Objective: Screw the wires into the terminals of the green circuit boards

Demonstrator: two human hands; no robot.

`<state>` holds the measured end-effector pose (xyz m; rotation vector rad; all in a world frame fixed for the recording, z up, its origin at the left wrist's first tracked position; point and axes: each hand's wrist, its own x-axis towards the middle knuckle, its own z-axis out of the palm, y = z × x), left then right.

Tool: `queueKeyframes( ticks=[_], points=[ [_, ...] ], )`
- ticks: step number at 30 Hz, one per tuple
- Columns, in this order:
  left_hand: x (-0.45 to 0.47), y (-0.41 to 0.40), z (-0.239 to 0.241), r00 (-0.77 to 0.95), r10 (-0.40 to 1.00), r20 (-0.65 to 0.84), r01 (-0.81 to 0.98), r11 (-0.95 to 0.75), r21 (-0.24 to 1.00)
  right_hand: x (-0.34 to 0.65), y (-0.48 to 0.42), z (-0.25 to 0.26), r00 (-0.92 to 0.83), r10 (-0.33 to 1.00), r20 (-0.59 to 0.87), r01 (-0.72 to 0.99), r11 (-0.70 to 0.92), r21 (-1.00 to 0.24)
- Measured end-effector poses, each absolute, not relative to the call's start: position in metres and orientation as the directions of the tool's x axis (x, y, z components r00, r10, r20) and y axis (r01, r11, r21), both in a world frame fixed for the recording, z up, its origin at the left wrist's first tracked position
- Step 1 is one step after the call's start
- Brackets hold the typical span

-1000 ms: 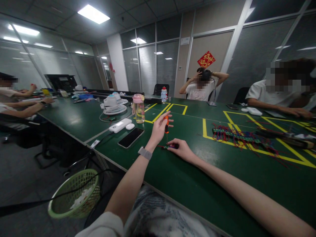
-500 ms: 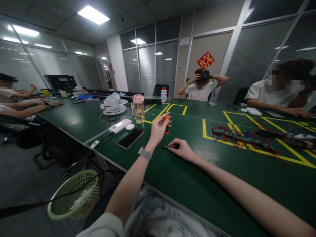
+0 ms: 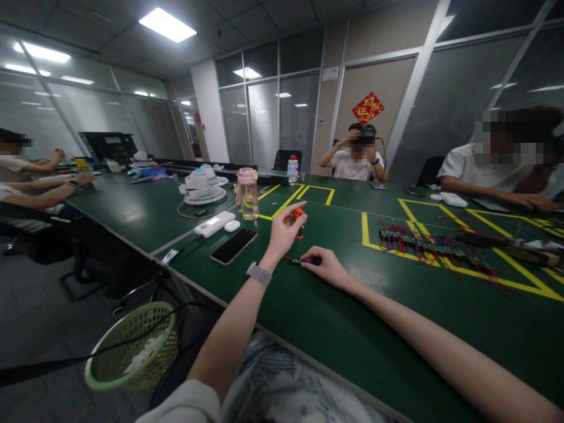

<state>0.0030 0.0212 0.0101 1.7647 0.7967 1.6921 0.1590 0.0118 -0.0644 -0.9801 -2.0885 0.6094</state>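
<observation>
My left hand (image 3: 284, 230) is closed round the orange and black handle of a screwdriver (image 3: 299, 218), index finger extended. The screwdriver stands upright, its thin shaft pointing down at a small green circuit board (image 3: 296, 261) on the table. Whether the tip touches the board is too fine to make out. My right hand (image 3: 326, 265) rests on the table, thumb and fingers pinching the board's right end, where dark wires show. A red wire sticks out at the board's left end.
Left of my hands lie a phone (image 3: 233, 245), a white power bank (image 3: 214, 224) and a pink-lidded bottle (image 3: 248, 194). A row of wired circuit boards (image 3: 434, 245) lies to the right. Beside the table stands a green basket (image 3: 132, 352). Other people sit around the table.
The fingers of my left hand have shifted slightly round the screwdriver handle. My right hand stays put on the board. The person across the table has lowered one arm from the headset.
</observation>
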Motion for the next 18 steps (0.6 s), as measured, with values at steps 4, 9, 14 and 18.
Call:
queueKeyframes(
  ticks=[4, 9, 14, 18],
  points=[
    [0.001, 0.0206, 0.0108, -0.065, 0.697, 0.714, 0.2, -0.692, 0.694, 0.1589, 0.01, -0.0618, -0.443, 0.789, 0.425, 0.455, 0.607, -0.652],
    [0.0042, 0.0222, 0.0092, 0.039, 0.775, 0.631, -0.076, -0.627, 0.775, 0.1592, 0.0093, -0.0614, -0.445, 0.786, 0.43, 0.449, 0.611, -0.652],
    [0.0023, 0.0191, 0.0096, -0.059, 0.694, 0.718, 0.194, -0.697, 0.69, 0.1595, 0.0119, -0.0652, -0.444, 0.78, 0.442, 0.463, 0.622, -0.632],
    [0.0017, 0.0204, 0.0111, -0.028, 0.713, 0.701, 0.135, -0.692, 0.709, 0.1594, 0.0116, -0.0659, -0.449, 0.768, 0.457, 0.465, 0.637, -0.614]
  ],
)
